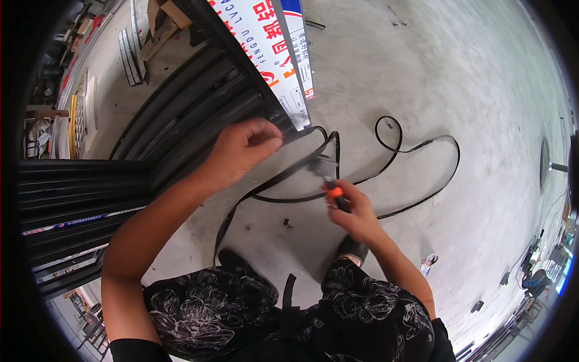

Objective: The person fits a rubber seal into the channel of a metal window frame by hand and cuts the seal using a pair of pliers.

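My left hand (244, 151) is closed at the corner of a dark metal frame (193, 105), pinching the end of a long black rubber strip (416, 148). The strip runs from that corner and loops across the concrete floor to the right. My right hand (356, 211) grips a tool with an orange and black handle (335, 194), its metal head (322, 168) pointing up toward the strip near the frame corner. The two hands are about a hand's width apart.
Dark frame profiles (78, 199) lie stacked at left. A white printed panel (274, 54) leans on the frame. Wood pieces (160, 27) lie at top left. My knees in dark flowered trousers (289, 314) and a black shoe (353, 247) are below. Small scraps (429, 260) dot the floor.
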Tool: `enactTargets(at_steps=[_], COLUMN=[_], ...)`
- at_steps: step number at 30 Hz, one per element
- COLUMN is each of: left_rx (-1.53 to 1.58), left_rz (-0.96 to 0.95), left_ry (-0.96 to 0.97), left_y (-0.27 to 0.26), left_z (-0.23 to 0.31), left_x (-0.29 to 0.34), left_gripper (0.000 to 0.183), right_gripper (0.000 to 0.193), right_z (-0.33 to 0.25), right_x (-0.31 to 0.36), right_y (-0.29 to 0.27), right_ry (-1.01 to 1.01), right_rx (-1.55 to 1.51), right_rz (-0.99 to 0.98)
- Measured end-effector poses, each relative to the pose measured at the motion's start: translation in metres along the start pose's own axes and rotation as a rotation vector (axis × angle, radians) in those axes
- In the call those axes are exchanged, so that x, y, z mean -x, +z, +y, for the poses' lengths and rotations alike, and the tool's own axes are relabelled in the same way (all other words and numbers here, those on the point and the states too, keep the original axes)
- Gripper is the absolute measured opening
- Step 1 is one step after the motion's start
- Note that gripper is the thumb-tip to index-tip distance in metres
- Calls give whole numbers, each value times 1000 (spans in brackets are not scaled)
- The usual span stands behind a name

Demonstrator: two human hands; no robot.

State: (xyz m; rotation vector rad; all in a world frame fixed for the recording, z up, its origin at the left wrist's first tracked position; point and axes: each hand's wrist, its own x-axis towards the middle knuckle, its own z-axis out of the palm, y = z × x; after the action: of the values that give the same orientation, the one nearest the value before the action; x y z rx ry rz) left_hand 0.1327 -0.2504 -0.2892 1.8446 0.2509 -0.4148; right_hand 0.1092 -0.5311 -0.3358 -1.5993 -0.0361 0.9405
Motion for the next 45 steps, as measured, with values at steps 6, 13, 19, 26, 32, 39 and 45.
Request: enactTargets(at_steps=[6,13,19,26,32,39,45], left_rx=[1,-37,-90,-195,-235,-249,-292], left_rz=[2,55,95,119,138,189,197], left_ry=[63,85,112,213,238,259,286], left_y=[8,6,8,8,6,8,7], left_z=[14,9,15,16,14,18,18], left_x=[-4,2,3,4,6,8,9], left_gripper=[10,7,7,7,7,6,6], right_gripper=[54,53,55,54,47,44,42], right_z=[4,1,1,-3,-5,-4,-9], right_x=[-38,-39,-40,-39,-41,-45,-42], right_y=[27,36,35,37,45,48,50], right_ry=[-85,-228,-279,-201,-237,-202,-171], right_rx=[-123,-16,32,2,-19,-59,-115], right_rz=[-45,-19,-2,14,63,48,50])
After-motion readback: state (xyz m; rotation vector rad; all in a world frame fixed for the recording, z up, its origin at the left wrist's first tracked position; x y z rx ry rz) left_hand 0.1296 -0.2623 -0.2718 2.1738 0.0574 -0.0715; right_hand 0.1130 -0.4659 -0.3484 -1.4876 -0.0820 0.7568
